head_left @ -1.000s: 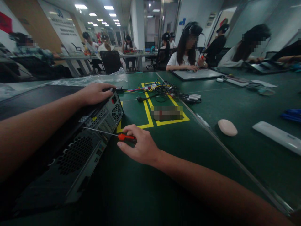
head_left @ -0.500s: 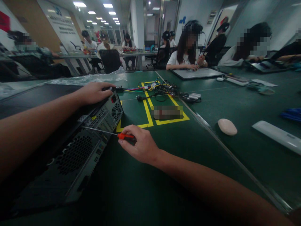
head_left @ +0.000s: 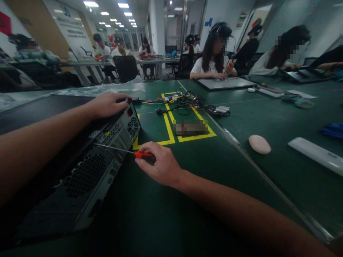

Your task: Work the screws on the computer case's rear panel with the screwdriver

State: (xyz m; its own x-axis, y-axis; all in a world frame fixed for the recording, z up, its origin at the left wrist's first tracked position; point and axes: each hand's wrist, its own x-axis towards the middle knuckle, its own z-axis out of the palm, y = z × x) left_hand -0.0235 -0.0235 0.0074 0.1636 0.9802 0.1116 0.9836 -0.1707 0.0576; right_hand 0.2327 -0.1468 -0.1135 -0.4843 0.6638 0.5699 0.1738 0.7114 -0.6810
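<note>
A black desktop computer case (head_left: pixel 56 107) lies at the left, its metal back panel turned toward the right. My left hand (head_left: pixel 107 104) rests flat on the case's top near the far back corner, fingers stretched out. In my right hand (head_left: pixel 160 162) is a screwdriver (head_left: pixel 142 154) with an orange and black handle, pinched between thumb and fingers. Its long thin shaft reaches left to the back panel, close to the upper edge of the case. Whether the tip sits in a screw is too small to tell.
Beyond the case lie bundled cables (head_left: pixel 189 100) and a blurred-out object (head_left: pixel 190 127) by yellow tape on the green table (head_left: pixel 214 178). Rightward are a pale rounded object (head_left: pixel 259 144) and a long white object (head_left: pixel 316 155). Clear plastic film (head_left: pixel 115 86) lies behind. A person (head_left: pixel 211 53) sits opposite.
Both hands, the screwdriver and the case hold practically the same positions. The view has shifted very slightly.
</note>
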